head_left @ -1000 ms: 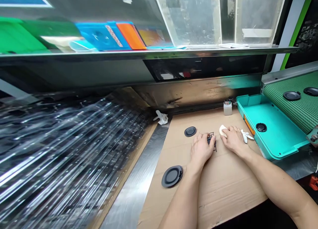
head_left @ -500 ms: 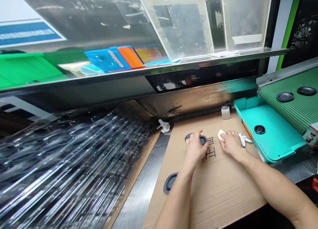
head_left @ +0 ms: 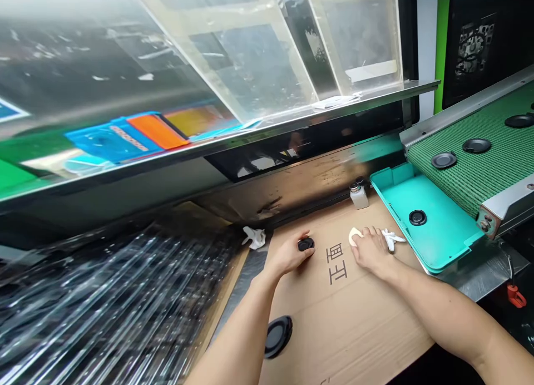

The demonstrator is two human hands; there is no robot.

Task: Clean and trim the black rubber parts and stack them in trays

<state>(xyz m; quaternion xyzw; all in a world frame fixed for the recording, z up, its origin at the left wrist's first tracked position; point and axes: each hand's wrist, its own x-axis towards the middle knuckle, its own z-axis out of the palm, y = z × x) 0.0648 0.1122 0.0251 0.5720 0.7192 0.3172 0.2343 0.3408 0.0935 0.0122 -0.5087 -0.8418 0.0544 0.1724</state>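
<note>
My left hand [head_left: 287,255] is over the cardboard sheet [head_left: 334,324], its thumb and fingers closed around a small black round part [head_left: 306,244]. Nearer me on the same sheet lies a larger black round part [head_left: 278,336] with a raised rim, close to my left forearm. To the right, my right hand [head_left: 370,248] grips a cream-coloured pad [head_left: 354,237], which pokes out past the fingertips. Just beyond that hand rests a crumpled white scrap [head_left: 392,239]. Printed dark characters mark the cardboard between both hands.
On the right, a teal tray [head_left: 442,251] contains one black round part [head_left: 418,217]. Several more ride a green conveyor belt [head_left: 442,182]. A small white bottle [head_left: 359,196] stands behind my right hand. Stacked clear plastic trays [head_left: 137,301] fill the left; a metal shelf [head_left: 267,130] overhangs the back.
The head view has swung right. My left hand has shifted left across the cardboard, away from the printed characters, with a black part. My right hand stays near its place, still gripping the pad.
</note>
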